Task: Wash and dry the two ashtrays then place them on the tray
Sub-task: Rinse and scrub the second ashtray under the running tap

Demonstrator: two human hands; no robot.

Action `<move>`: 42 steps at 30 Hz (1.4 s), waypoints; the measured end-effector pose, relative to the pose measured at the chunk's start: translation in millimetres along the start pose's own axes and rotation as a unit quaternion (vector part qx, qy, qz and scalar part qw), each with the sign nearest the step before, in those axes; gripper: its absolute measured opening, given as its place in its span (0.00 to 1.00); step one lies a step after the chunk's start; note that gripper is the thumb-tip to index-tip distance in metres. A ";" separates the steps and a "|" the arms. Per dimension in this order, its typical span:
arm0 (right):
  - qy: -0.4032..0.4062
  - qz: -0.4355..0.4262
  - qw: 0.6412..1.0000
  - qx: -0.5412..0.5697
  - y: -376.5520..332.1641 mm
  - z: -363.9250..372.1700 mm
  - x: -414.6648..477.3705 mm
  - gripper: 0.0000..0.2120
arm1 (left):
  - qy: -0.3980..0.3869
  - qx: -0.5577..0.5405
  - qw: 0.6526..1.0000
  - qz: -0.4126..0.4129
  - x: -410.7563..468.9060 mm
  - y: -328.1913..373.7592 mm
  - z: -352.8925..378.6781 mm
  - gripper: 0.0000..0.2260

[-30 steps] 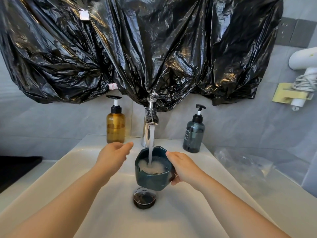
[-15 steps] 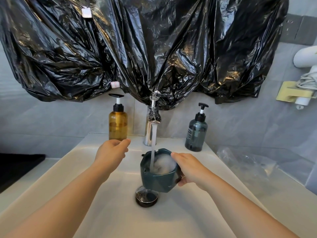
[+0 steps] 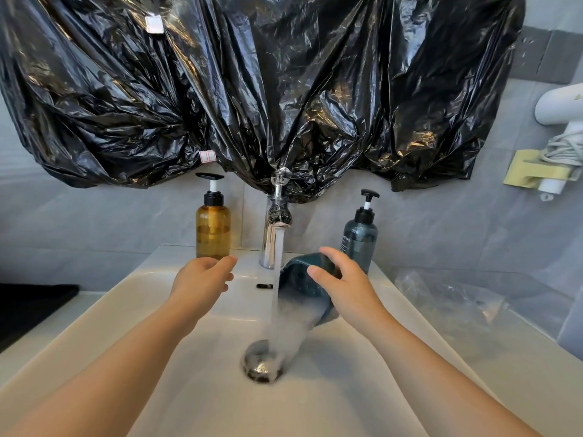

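Observation:
A dark teal ashtray (image 3: pixel 298 280) is tipped on its side over the white sink (image 3: pixel 132 316), mouth turned left and down, with foamy water pouring out toward the drain (image 3: pixel 262 361). My right hand (image 3: pixel 345 287) grips it from the right, fingers over its top edge. Water runs from the chrome tap (image 3: pixel 274 234) just left of the ashtray. My left hand (image 3: pixel 202 280) hovers above the basin's back left, fingers loosely curled and holding nothing. I see neither a second ashtray nor a tray.
An amber pump bottle (image 3: pixel 213 230) and a grey-blue pump bottle (image 3: pixel 361 239) flank the tap on the sink's back ledge. Black plastic sheeting (image 3: pixel 252 89) hangs over the wall above. Clear plastic (image 3: pixel 457 307) lies on the right counter. A white hair dryer (image 3: pixel 558 121) hangs at far right.
The ashtray was upright, filling under the stream; my right hand has tipped it over and its water now spills into the basin. My left hand has barely moved.

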State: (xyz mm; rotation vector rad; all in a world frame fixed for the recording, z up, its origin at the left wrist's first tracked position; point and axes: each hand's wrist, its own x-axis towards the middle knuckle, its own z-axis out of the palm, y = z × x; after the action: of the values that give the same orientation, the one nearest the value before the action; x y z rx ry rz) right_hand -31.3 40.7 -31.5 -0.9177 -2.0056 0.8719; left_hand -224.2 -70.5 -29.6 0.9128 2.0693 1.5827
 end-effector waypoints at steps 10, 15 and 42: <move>0.196 -0.227 0.920 -0.251 -4.8 -13.2 3.0 0.29 | -0.005 0.002 1.000 -0.001 -2.3 2.8 1.8 0.17; 0.120 -0.136 0.981 -0.069 -7.7 -9.1 0.7 0.25 | -0.009 -0.002 1.000 -0.004 -3.6 4.2 0.8 0.15; -0.127 0.274 0.880 0.365 -4.4 33.7 -3.7 0.16 | -0.153 -0.136 0.975 -0.086 -10.0 3.5 12.3 0.17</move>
State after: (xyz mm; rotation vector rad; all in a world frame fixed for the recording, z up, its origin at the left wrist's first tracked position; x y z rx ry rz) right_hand -59.0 26.5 -45.6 -0.9441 -1.3886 1.9823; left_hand -208.1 -68.3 -30.7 0.7981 1.6271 1.4809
